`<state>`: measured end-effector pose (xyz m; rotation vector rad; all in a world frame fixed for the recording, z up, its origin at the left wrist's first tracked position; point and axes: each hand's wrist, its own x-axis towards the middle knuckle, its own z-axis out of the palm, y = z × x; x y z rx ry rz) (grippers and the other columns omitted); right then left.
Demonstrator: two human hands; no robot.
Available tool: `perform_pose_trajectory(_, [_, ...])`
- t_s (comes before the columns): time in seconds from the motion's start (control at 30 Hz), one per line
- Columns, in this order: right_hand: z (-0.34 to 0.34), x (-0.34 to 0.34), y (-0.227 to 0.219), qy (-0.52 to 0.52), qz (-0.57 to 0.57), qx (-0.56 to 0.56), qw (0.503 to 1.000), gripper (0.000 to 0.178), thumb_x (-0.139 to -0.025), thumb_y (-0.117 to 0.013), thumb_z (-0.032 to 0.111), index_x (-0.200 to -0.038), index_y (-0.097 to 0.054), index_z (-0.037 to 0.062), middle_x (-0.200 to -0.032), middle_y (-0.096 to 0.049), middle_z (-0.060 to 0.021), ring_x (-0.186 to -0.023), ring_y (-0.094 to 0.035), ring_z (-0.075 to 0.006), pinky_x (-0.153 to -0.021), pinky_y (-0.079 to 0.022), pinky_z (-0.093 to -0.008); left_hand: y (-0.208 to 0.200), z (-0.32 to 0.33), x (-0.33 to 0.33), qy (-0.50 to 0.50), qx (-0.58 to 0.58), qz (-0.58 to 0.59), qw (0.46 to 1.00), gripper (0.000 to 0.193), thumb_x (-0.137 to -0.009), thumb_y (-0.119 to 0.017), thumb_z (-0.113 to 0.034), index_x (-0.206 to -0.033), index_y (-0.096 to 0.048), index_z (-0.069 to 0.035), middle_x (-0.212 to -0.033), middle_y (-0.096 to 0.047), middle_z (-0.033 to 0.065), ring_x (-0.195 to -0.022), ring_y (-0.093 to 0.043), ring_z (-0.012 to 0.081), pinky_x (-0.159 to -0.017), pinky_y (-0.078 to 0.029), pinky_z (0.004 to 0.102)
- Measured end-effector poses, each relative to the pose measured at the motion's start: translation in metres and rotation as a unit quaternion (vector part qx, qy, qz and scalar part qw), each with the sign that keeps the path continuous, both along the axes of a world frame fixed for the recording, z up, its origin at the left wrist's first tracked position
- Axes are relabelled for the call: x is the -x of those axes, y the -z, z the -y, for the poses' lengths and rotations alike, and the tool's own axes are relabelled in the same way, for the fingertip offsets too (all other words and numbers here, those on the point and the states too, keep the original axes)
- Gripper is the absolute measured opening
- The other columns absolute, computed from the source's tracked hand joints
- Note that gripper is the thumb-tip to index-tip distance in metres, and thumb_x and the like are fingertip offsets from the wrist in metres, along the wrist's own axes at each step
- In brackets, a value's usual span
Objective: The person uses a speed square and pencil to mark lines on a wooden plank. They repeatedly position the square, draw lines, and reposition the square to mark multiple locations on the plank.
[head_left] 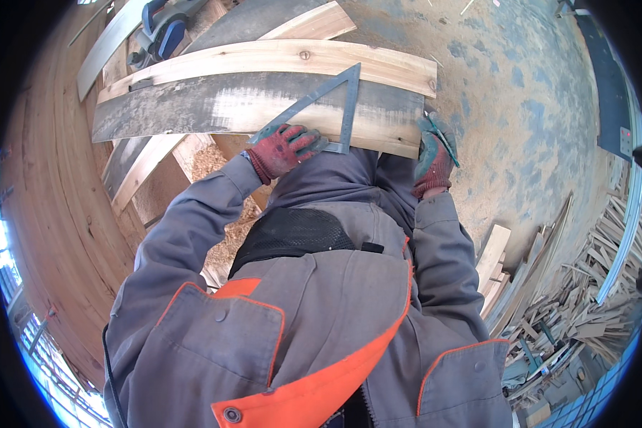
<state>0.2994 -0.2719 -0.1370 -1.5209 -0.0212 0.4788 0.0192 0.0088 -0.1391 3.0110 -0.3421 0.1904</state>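
Observation:
A wide board [171,107], dark and weathered with a pale planed patch, lies crosswise in front of me. On it rests a grey-blue triangular set square [350,107], its upright side near the board's right part. My left hand [285,150], in a red and grey work glove, grips the set square's lower edge with bent fingers and holds it against the board. At the board's right end is my right hand [434,160], gloved alike. Its fingers are closed round a thin green pencil [444,134]; the pencil's tip is hard to make out.
A pale plank [264,57] lies just beyond the board. A blue and grey power tool [162,34] sits at the far left. Wood shavings [208,167] lie below the board, and offcuts [592,307] are heaped at the right. A large timber surface [64,185] runs along the left.

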Motion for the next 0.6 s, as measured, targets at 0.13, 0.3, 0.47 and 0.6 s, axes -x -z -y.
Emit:
perform_pose_trajectory(0.13, [-0.004, 0.006, -0.003, -0.006, 0.023, -0.012, 1.000, 0.030, -0.100, -0.062, 0.007, -0.127, -0.068, -0.0020, -0.126, -0.071, -0.0122, -0.114, -0.068, -0.0215, -0.101, -0.053, -0.0335, -0.001, -0.002, 0.000, 0.009, 0.017, 0.001, 1.000, 0.033, -0.093, -0.066, -0.029, -0.125, -0.072, -0.023, -0.145, -0.060, 0.0047, -0.126, -0.059, 0.0304, -0.103, -0.049, 0.0493])
perform_pose_trajectory(0.3, [-0.017, 0.015, -0.031, 0.012, -0.040, -0.118, 0.992, 0.031, -0.103, -0.059, 0.008, -0.131, -0.064, -0.0040, -0.127, -0.070, -0.0133, -0.116, -0.068, -0.0204, -0.102, -0.054, -0.0320, -0.001, 0.001, 0.000, -0.016, 0.020, -0.018, 1.000, 0.033, -0.096, -0.065, -0.031, -0.127, -0.072, -0.022, -0.143, -0.061, 0.0045, -0.127, -0.059, 0.0300, -0.106, -0.047, 0.0499])
perform_pose_trajectory(0.47, [-0.013, 0.040, -0.083, -0.054, 0.115, 0.048, 0.991, 0.022, -0.103, -0.061, 0.013, -0.119, -0.070, -0.0003, -0.108, -0.072, -0.0074, -0.101, -0.070, -0.0176, -0.087, -0.056, -0.0330, 0.000, 0.005, 0.002, -0.017, -0.009, -0.014, 1.000, 0.034, -0.098, -0.064, -0.032, -0.129, -0.072, -0.022, -0.142, -0.061, 0.0048, -0.127, -0.058, 0.0306, -0.107, -0.046, 0.0495])
perform_pose_trajectory(0.6, [-0.025, 0.067, -0.092, -0.257, 0.222, 0.104, 0.935, 0.020, -0.097, -0.066, 0.012, -0.114, -0.070, 0.0028, -0.100, -0.073, -0.0116, -0.093, -0.073, -0.0270, -0.078, -0.057, -0.0379, 0.001, 0.005, -0.002, -0.032, 0.026, -0.011, 0.999, 0.026, -0.096, -0.067, -0.032, -0.116, -0.077, -0.019, -0.141, -0.061, 0.0074, -0.125, -0.059, 0.0345, -0.102, -0.050, 0.0514])
